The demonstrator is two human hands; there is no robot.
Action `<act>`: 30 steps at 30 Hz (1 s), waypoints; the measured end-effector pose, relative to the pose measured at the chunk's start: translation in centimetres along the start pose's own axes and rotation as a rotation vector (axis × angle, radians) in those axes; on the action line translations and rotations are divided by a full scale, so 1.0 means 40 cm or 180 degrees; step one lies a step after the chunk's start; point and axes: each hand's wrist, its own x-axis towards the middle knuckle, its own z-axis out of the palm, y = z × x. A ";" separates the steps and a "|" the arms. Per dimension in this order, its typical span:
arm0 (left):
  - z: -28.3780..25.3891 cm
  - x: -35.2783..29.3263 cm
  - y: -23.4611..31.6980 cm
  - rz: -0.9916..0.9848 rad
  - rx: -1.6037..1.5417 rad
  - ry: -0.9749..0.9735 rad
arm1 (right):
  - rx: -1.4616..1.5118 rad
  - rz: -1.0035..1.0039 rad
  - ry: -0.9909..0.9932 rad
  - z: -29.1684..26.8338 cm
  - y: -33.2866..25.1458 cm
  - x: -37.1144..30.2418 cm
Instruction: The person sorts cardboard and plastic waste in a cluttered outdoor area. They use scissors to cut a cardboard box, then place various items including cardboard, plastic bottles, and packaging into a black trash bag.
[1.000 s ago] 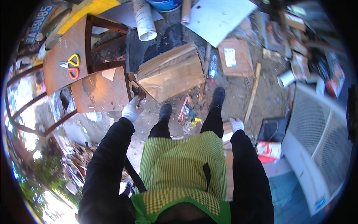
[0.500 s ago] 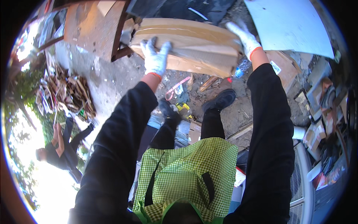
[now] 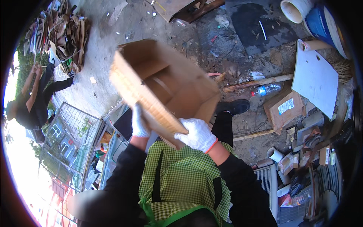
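Note:
A brown cardboard box (image 3: 141,90), its open side facing up toward me, is held tilted in front of my apron. My left hand (image 3: 140,122), in a white glove, presses on the outside of the box's near-left wall; some of its fingers are hidden. My right hand (image 3: 199,134), gloved in white with an orange cuff, is closed over the near corner, fingers on the rim. Bare board and a loose inner flap show inside. The far part of the box is smeared by motion.
A clear plastic bottle (image 3: 268,89), a wooden strip (image 3: 251,84) and another cardboard box (image 3: 284,109) lie on the dirt to the right, near a white panel (image 3: 317,77). A wire cage (image 3: 68,145) stands left. Beyond it, another person (image 3: 32,102) is beside a cardboard pile (image 3: 62,34).
The box has come off the ground and nearer my body, turned so its open inside shows. Both hands have drawn in toward me, and my view has swung to the right.

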 end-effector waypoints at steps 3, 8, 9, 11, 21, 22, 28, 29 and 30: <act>-0.047 -0.065 0.087 0.1121 0.0345 0.0438 | 0.1819 -0.0422 -0.0492 -0.024 0.008 0.089; 0.067 0.144 0.080 0.2194 0.1943 -0.0340 | 0.2113 0.0659 0.0279 -0.090 0.252 0.284; 0.089 0.188 0.052 0.2026 0.1996 -0.0475 | 0.2570 0.0640 0.0794 -0.096 0.320 0.287; 0.087 0.213 -0.022 0.0864 0.1318 -0.0448 | 0.0699 0.1964 0.2413 -0.109 0.461 0.220; 0.457 0.097 -0.681 0.1093 0.4261 -0.2555 | 0.1252 0.2337 0.5771 -0.315 1.167 -0.762; 0.554 0.096 -0.764 0.1190 0.3851 -0.2805 | 0.1728 0.2826 0.5437 -0.330 1.223 -0.816; 0.937 0.078 -1.082 0.0997 0.4294 -0.3337 | 0.3292 0.2685 0.3733 -0.341 1.271 -0.846; 0.950 0.067 -1.092 0.0566 0.4336 -0.3379 | 0.4149 0.2766 0.3612 -0.329 1.241 -0.833; 0.942 0.049 -1.090 0.0707 0.4266 -0.2892 | 0.4423 0.2758 0.3593 -0.315 1.202 -0.824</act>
